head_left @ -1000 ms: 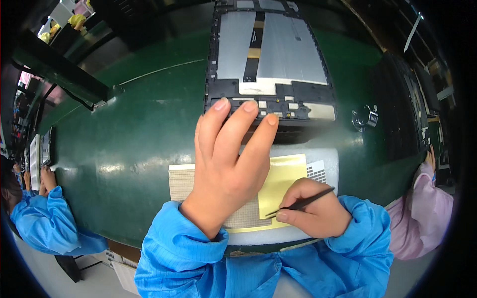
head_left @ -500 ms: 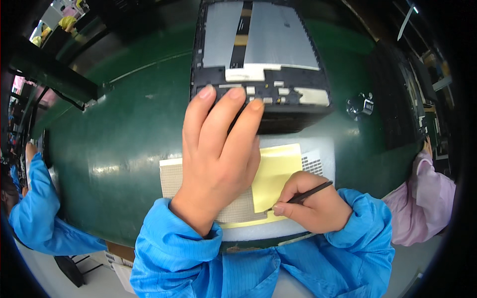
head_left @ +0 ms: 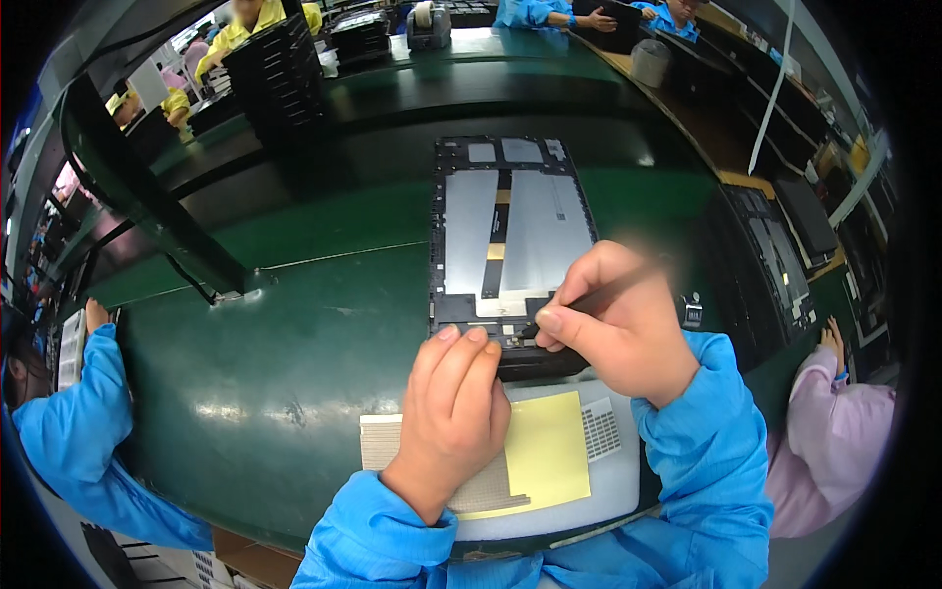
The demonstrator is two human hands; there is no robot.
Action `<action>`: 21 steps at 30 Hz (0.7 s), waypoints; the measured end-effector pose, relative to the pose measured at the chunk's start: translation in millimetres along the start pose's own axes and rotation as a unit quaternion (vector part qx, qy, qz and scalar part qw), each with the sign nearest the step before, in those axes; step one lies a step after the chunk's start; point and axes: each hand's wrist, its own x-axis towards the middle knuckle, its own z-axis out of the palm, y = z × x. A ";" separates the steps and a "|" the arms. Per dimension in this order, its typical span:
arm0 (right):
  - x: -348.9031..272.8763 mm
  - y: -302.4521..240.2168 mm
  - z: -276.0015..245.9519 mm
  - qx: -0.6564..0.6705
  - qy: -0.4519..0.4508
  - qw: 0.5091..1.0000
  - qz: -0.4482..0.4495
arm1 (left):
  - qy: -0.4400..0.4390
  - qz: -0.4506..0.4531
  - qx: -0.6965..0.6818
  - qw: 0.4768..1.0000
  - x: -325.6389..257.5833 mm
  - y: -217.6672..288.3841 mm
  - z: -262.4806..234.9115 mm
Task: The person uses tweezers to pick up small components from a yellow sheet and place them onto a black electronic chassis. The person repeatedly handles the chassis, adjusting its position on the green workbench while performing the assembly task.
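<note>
namely: one flat device panel (head_left: 538,232), on the green worktop (head_left: 275,344), just beyond the white pad (head_left: 616,496) at the near edge; long axis running away from the person, near end at both hands. left hand (head_left: 449,424): nearer, fingers together and outstretched, tips resting on the panel's near edge. right hand (head_left: 630,329): pinching dark tweezers (head_left: 606,292) over the near right corner, points aimed leftward; contact cannot be told. finish: black frame, silver-grey plate, lengthwise black-and-gold strip (head_left: 498,226), small pale patches at the near end.
</note>
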 end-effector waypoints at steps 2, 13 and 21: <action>-0.2 1.0 1.5 0.010 -0.002 1.000 -0.003 | 0.005 -0.005 -0.002 1.000 1.0 1.0 -0.4; 1.0 -2.8 1.6 -0.068 -0.030 0.997 -0.016 | 0.002 -0.007 0.002 1.000 5.1 1.9 -3.7; -91.4 28.1 -0.5 0.045 -0.021 0.999 0.011 | -0.014 0.000 0.038 0.999 2.5 0.0 6.0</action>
